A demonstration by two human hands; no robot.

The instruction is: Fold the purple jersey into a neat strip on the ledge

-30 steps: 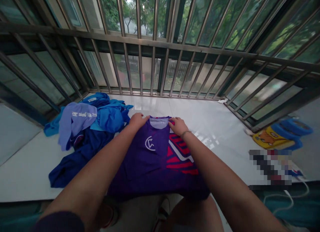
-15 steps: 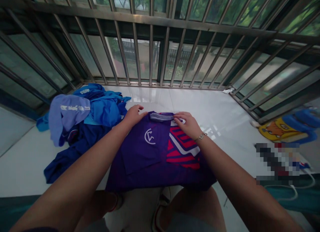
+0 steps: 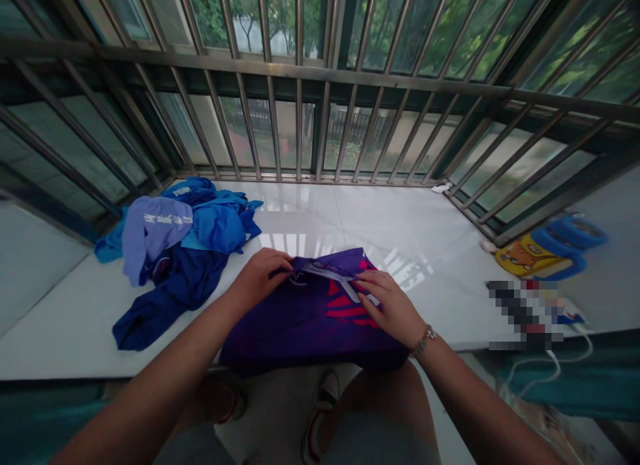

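Purple shirt (image 3: 300, 335): lower middle of the frame, folded cloth on the white ledge (image 3: 450, 251), its longer run going left to right, its near edge at the ledge's front.

Collar (image 3: 327, 271): a pale band between the two hands, slanting slightly down towards the right – this short line joins one set of fingers to the other.

Left hand (image 3: 263, 276): at the shirt's upper left edge, thumb and fingers closed almost together on the cloth; the shirt lies to the right of these fingertips and below them in the frame.

Right hand (image 3: 393, 308): by the collar's right end, near the red print (image 3: 345, 308), thumb and fingers slightly parted on the cloth; whether they grip it or merely rest there, one cannot tell. A bracelet (image 3: 425, 339) circles the wrist.

Nearer hand: neither – both touch the shirt, one at each side. A loose corner points up just beyond the right fingertips.

Pile of clothes (image 3: 215, 225): blue and pale purple, left of the frame, apart from the shirt.

Right edge: a yellow and blue container (image 3: 525, 257), with a white cord (image 3: 559, 368) below.

Backdrop: metal bars (image 3: 300, 71) before glass and trees.
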